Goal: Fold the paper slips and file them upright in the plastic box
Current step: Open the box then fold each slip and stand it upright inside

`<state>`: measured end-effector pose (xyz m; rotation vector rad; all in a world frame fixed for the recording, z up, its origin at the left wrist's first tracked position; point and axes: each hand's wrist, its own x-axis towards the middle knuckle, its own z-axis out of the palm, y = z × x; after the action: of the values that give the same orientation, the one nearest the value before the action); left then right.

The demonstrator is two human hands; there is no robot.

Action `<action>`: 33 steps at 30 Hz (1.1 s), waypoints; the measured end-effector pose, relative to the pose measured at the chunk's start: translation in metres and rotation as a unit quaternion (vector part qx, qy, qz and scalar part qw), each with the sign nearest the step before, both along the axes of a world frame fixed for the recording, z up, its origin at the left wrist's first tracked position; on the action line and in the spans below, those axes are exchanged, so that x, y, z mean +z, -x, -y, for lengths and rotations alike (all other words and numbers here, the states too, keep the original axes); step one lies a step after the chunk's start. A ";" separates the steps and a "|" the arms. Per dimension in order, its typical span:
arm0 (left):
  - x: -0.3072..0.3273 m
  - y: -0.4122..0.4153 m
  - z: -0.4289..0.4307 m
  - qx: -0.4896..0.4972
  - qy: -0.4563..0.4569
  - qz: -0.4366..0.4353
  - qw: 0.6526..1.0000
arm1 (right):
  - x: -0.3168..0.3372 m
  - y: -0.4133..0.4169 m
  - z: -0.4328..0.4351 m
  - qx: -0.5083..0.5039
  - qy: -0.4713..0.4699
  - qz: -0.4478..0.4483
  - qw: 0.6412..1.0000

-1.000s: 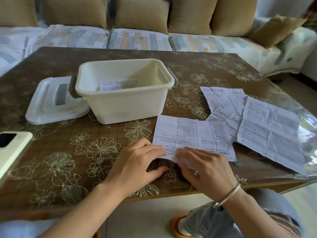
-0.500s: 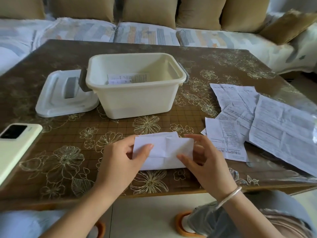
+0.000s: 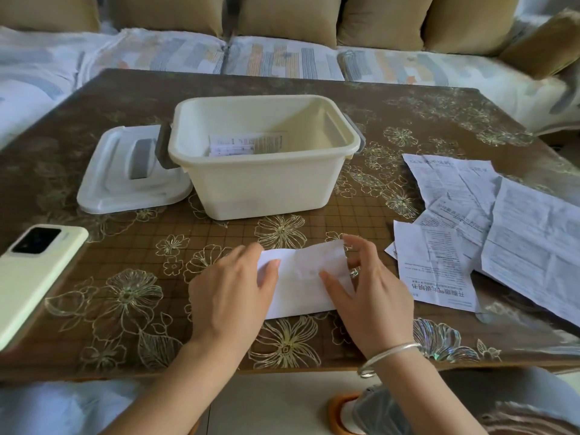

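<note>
The left hand (image 3: 232, 296) pinches the left end of the slip (image 3: 301, 277): its thumb lies flat on the white face and its fingers (image 3: 248, 251) are tucked behind the edge. The right hand (image 3: 367, 296) grips the right end, with its thumb pressed on the face near the middle and its fingers (image 3: 361, 246) curled over the top right corner. Both hands come in from the near edge of the desk (image 3: 219, 86), backs up and wrists low. There is a bracelet (image 3: 389, 356) on the right wrist.

The slip is folded, blank side up. Its long axis runs left to right, with the right end a little farther from the person. It sits low over the desk near the front edge, in front of the box (image 3: 263, 183) and apart from it. Whether it touches the desk cannot be told.

The box stands open in the middle of the desk. The filed slips (image 3: 248, 142) stand inside it against the far wall. The lid (image 3: 125, 177) lies just left of the box, touching its grey handle. The loose slips (image 3: 470, 230) lie spread and overlapping to the right. A phone (image 3: 34, 271) lies face down at the left edge.
</note>
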<state>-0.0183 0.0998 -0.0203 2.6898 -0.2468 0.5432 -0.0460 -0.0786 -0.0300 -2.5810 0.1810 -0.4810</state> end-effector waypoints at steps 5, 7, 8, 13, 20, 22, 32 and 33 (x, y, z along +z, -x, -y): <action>-0.006 -0.001 0.002 0.021 -0.055 -0.002 0.998 | -0.002 -0.001 -0.003 -0.013 0.023 0.024 0.999; -0.007 0.000 0.003 0.028 -0.055 -0.002 0.998 | -0.003 0.000 -0.005 -0.013 0.039 0.030 0.999; -0.008 0.000 0.003 0.031 -0.050 0.001 0.998 | -0.002 0.000 -0.006 -0.013 0.048 0.029 0.998; -0.010 -0.004 0.000 0.005 -0.024 0.066 0.998 | -0.002 0.000 -0.006 -0.013 0.077 0.019 0.997; -0.013 0.001 -0.004 -0.141 -0.042 0.027 0.989 | -0.002 -0.006 -0.002 0.077 0.209 0.001 0.975; -0.013 0.000 -0.005 -0.148 -0.053 0.015 0.987 | -0.003 -0.009 0.000 0.093 0.227 -0.007 0.969; -0.014 -0.013 -0.041 -0.265 -0.078 -0.073 0.958 | 0.001 -0.012 0.010 0.103 0.150 -0.030 0.983; -0.014 -0.013 -0.042 -0.271 -0.075 -0.077 0.957 | 0.003 -0.011 0.010 0.095 0.127 -0.025 0.987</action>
<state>-0.0051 0.1418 -0.0343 2.6183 -0.9741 0.1507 -0.0353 -0.0887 -0.0274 -2.8233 -0.1166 -0.3917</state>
